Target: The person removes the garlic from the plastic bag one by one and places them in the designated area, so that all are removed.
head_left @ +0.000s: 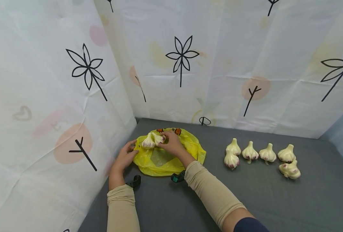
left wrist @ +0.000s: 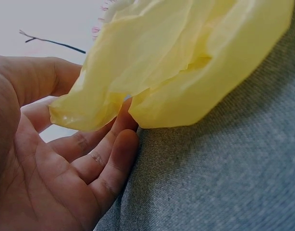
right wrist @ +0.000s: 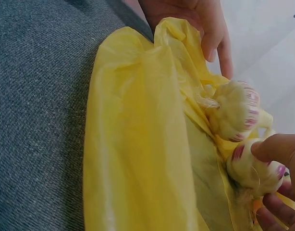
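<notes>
A yellow plastic bag (head_left: 193,145) lies spread open on the grey table, its rim rolled outward. My right hand (head_left: 172,144) pinches a garlic bulb (right wrist: 253,168) between thumb and fingers, at the bag's far left part. Right beside it, touching or nearly so, sits another garlic bulb (head_left: 148,141) with purple streaks, resting on the bag. At the bag's left edge, my left hand (head_left: 127,156) holds the rim with thumb and fingers around the yellow film. In the left wrist view the film covers part of those fingers.
Several garlic bulbs (head_left: 250,151) stand in a row on the right of the grey table (head_left: 319,193); two more bulbs lie in front of the row's ends. White patterned cloth (head_left: 217,96) walls off the back and the left side.
</notes>
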Tool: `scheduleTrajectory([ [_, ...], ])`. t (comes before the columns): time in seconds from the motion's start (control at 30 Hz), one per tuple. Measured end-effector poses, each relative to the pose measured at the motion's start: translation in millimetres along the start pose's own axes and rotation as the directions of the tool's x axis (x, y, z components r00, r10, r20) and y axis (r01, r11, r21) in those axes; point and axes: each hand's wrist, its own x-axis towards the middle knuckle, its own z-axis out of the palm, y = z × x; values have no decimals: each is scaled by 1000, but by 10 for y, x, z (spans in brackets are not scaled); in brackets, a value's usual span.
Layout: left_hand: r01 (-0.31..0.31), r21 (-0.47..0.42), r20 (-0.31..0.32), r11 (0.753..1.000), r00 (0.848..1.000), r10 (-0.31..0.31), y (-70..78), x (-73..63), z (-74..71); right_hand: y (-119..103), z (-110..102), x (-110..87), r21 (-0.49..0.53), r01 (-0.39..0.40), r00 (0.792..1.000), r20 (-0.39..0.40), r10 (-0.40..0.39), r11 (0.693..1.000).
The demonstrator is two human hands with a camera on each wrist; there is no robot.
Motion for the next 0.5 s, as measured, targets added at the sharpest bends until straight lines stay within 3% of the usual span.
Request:
scheduleTrajectory([
  [0.5,1,-1,-3,1000,1000,-1,24,-6,4,-39,-91,-80,32,7,999,-50,-6,999],
])
